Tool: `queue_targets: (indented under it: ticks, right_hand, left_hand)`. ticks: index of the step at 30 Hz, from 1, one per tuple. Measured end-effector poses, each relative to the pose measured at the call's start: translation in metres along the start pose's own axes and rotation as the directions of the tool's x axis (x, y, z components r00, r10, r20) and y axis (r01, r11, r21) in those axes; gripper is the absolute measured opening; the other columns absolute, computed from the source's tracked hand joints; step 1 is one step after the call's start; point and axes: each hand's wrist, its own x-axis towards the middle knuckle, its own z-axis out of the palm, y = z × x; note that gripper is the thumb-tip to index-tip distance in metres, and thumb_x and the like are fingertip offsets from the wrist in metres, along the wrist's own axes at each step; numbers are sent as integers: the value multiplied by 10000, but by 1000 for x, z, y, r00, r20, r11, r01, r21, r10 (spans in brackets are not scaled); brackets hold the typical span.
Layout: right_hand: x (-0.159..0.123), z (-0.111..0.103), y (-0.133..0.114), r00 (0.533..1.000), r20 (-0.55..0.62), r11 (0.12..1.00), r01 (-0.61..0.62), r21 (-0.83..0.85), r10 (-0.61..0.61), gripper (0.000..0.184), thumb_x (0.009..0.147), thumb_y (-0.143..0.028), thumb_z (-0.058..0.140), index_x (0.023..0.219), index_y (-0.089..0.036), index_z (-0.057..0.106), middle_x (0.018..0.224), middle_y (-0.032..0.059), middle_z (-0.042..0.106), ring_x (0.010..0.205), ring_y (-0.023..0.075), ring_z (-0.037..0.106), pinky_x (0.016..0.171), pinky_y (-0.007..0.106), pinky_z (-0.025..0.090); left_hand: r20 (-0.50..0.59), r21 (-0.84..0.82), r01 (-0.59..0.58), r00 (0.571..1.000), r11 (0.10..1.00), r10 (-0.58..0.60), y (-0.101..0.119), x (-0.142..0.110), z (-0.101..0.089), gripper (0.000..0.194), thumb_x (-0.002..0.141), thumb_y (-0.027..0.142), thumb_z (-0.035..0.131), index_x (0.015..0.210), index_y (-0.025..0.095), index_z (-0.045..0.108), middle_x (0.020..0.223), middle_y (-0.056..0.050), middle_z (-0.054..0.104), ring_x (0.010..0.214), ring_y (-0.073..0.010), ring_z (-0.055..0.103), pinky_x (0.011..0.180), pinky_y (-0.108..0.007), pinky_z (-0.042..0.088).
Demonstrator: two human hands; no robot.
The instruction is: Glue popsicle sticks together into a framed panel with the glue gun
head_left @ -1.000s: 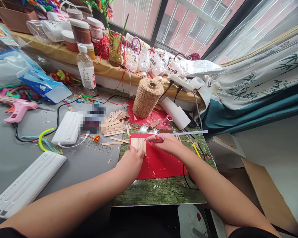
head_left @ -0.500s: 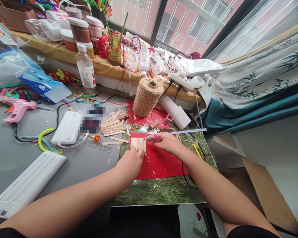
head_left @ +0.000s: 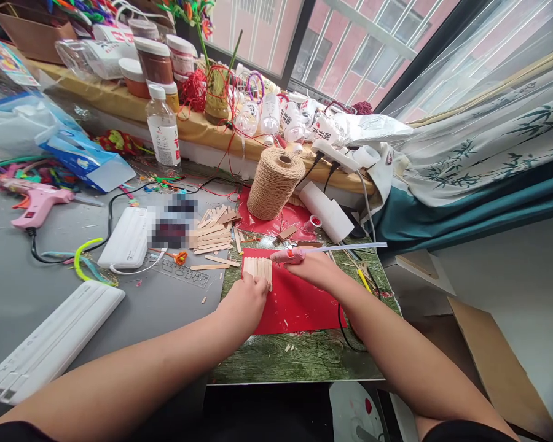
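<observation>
Your right hand (head_left: 314, 265) is wrapped around a pink glue gun (head_left: 286, 255). Your hand hides the handle, so you can't see the trigger finger. A long, clear glue stick (head_left: 350, 247) pokes out of the back of the gun. The nose is right by the top right corner of a row of flat wooden sticks (head_left: 258, 268), but it's hard to tell if they touch.

Your left hand (head_left: 247, 299) has its fingers bent down over the bottom of that row. They cover the low ends, so you can't tell if they pinch the sticks or just push on them. The row lies side by side on a red sheet (head_left: 304, 307), and your left hand hides some of the sheet too.

The sheet is on the green surface (head_left: 276, 365). Up and to the left is a messy pile of loose sticks (head_left: 212, 236). Next to it, a patch of blurry squares (head_left: 172, 222) hides what is there. Behind the sheet stands a fat roll of string (head_left: 275, 184). A long white case (head_left: 55, 341) is cut off at the left edge.
</observation>
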Motion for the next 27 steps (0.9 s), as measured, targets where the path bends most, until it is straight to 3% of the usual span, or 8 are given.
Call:
queue_targets:
  ticks: [7, 14, 20, 27]
  right_hand:
    - [-7, -3, 2, 996, 27, 994, -90, 69, 88, 406, 845, -152, 615, 1171, -313, 795, 1149, -58, 802, 1074, 210, 754, 977, 305, 590]
    - [-5, 0, 10, 997, 48, 988, -61, 142, 54, 389, 848, -158, 634, 1160, -322, 797, 1182, -60, 791, 1169, 221, 726, 1059, 345, 560]
    - [-5, -1, 8, 994, 27, 986, -107, 129, 104, 382, 835, -138, 639, 1135, -300, 809, 1148, -35, 802, 1112, 238, 744, 1016, 336, 578]
    - [-4, 1, 25, 992, 123, 945, -64, 322, 25, 372, 869, -337, 696, 1229, -277, 770, 1207, 5, 786, 1199, 248, 698, 1096, 387, 506]
  left_hand:
    - [-13, 33, -16, 1000, 999, 16, -1, 0, 3, 457, 943, 195, 539, 1381, 121, 646, 1191, -210, 604, 1035, -373, 611, 654, -380, 495]
    - [-26, 32, -11, 1000, 999, 12, -1, -1, -2, 468, 928, 172, 549, 1382, 95, 631, 1145, -204, 610, 998, -360, 617, 645, -383, 492]
    - [-39, 7, -5, 999, 1000, 6, -1, -1, 1, 456, 933, 158, 543, 1377, 136, 643, 1169, -201, 611, 1013, -341, 610, 666, -371, 480]
    - [-31, -5, -5, 999, 1000, 4, -1, 0, 5, 505, 913, 162, 585, 1416, 132, 619, 1195, -211, 605, 1059, -361, 604, 689, -380, 492]
